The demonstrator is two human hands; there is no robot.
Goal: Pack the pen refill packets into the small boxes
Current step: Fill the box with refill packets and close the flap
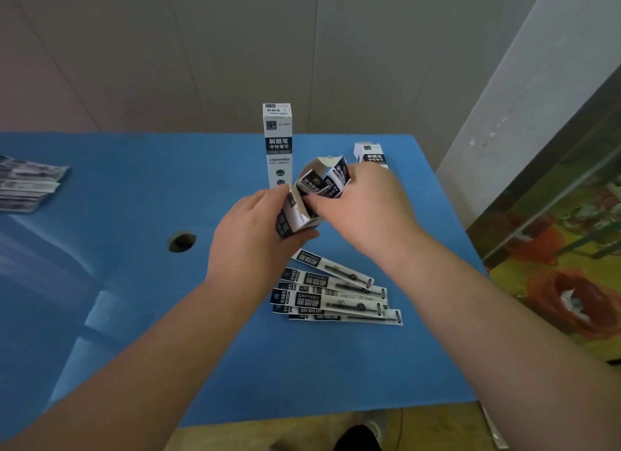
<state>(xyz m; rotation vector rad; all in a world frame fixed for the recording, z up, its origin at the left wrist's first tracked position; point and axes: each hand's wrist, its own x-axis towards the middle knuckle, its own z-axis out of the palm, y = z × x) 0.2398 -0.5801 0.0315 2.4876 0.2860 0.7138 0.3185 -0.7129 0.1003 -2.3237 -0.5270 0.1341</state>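
Together, left hand (255, 235) and right hand (363, 205) grip small box (295, 215).

Blue surface (336, 366), round hole (181, 242) left of centre. Fanned refill packets (336, 294) lie flat near the middle. One tall box (277, 141) upright at the back; second box (371, 155) right of it. Another packet stack (27, 183) at far left.

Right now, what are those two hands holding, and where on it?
A small box: left hand grips its body, right hand pinches its open flaps.
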